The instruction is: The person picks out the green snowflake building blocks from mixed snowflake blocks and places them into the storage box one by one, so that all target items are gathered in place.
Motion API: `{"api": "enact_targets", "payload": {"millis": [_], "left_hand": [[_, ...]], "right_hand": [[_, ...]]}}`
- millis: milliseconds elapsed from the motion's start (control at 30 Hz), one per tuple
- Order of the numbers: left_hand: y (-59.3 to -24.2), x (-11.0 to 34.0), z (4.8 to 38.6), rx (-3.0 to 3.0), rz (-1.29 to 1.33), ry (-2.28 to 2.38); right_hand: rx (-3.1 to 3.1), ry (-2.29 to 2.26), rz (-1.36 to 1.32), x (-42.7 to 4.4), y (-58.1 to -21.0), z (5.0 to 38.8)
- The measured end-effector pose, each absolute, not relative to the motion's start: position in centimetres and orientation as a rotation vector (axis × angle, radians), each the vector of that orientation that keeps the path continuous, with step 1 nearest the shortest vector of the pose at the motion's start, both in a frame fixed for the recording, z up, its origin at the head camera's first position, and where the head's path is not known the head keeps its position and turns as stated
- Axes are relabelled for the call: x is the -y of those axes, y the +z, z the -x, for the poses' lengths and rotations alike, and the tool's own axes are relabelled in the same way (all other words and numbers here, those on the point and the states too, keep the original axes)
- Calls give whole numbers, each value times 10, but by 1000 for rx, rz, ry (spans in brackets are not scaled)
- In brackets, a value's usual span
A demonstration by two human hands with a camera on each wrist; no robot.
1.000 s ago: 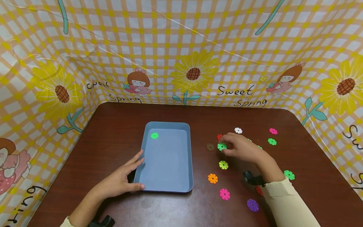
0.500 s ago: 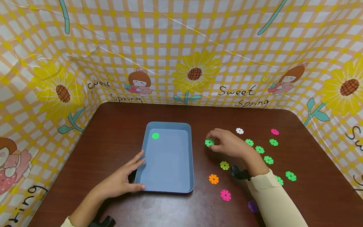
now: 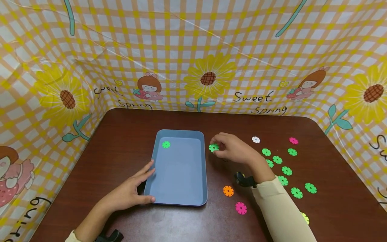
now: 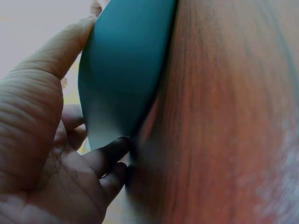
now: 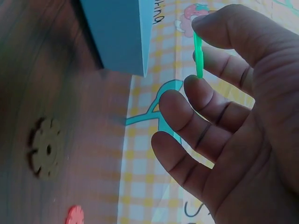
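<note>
A blue-grey tray [image 3: 178, 198] stands on the dark table, with one green notched disc [image 3: 166, 144] lying inside near its far left corner. My left hand [image 3: 130, 193] rests along the tray's left side, fingers and thumb at the rim; the left wrist view shows thumb and fingers against the tray wall [image 4: 126, 60]. Just right of the tray, my right hand [image 3: 234, 148] pinches another green disc [image 3: 213, 148] between thumb and fingers. The right wrist view shows that disc [image 5: 199, 56] edge-on, held off the table.
Several green discs [image 3: 287, 170] lie at the right, with a white one [image 3: 256, 139] and a pink one [image 3: 293, 140] behind. An orange disc [image 3: 228, 191] and another pink one [image 3: 241, 208] lie nearer. A brown disc [image 5: 48, 149] and a red one [image 5: 75, 215] show below the right hand.
My right hand has taken hold of the green disc and carried it left, close to the tray's right edge. My left hand has stayed at the tray's side.
</note>
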State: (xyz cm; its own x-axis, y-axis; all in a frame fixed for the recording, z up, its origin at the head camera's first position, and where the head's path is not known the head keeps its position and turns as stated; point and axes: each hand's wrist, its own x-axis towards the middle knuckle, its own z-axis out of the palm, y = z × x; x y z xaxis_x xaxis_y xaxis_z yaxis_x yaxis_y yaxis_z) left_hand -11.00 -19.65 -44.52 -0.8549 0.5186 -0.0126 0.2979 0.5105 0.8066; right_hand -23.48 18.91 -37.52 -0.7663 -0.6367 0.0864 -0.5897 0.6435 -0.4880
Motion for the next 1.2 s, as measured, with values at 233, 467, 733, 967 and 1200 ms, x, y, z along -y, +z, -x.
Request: {"api": "enact_targets", "payload": {"millis": [233, 467, 733, 967, 1200], "left_hand": [[-446, 197, 110, -2505, -693, 1259], [-448, 197, 110, -2504, -682, 1264], [-447, 197, 111, -2499, -691, 1269], [-446, 197, 111, -2499, -686, 1269], [-447, 197, 111, -2496, -692, 1271]], "right_hand": [[-2734, -810, 1053, -174, -373, 240], [-2721, -826, 1103, -161, -373, 243], [-2703, -824, 1161, -148, -371, 247], [-2692, -807, 1116, -136, -368, 250], [-2661, -800, 1165, -124, -369, 255]]}}
